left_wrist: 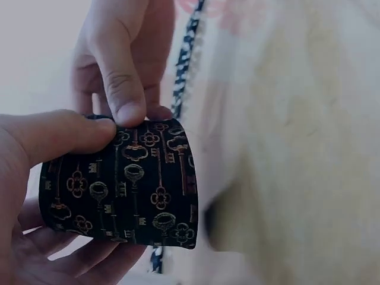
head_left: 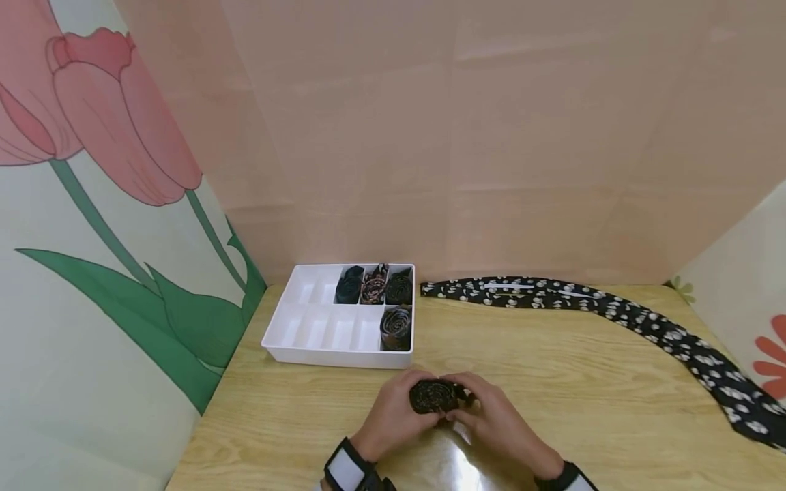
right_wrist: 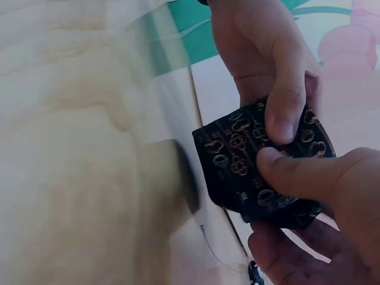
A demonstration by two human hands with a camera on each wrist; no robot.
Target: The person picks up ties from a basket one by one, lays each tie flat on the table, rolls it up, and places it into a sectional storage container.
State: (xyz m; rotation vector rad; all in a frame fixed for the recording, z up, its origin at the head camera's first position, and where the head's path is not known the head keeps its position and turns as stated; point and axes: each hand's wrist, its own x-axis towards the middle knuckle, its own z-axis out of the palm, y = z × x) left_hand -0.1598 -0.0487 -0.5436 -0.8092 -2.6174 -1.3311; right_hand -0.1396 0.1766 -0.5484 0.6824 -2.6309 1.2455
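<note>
Between both hands, just in front of the white tray, is a rolled black necktie [head_left: 433,396] printed with small keys, its spiral end facing up in the head view. My left hand [head_left: 399,407] grips the roll from the left, thumb across its side. From the right, my right hand [head_left: 491,416] pinches the roll near its outer end. In the left wrist view the key-patterned tie [left_wrist: 130,184] shows both thumbs pressing its outer layer. The right wrist view shows the same roll [right_wrist: 237,160], tilted, with fingers behind it.
A white divided tray [head_left: 344,357] holds several rolled ties, including a grey-brown one [head_left: 396,327] in the front right compartment. A long black necktie with a white floral print [head_left: 669,337] lies unrolled across the table [head_left: 552,368] to the right. A pinkish-brown sheet [head_left: 448,136] hangs behind.
</note>
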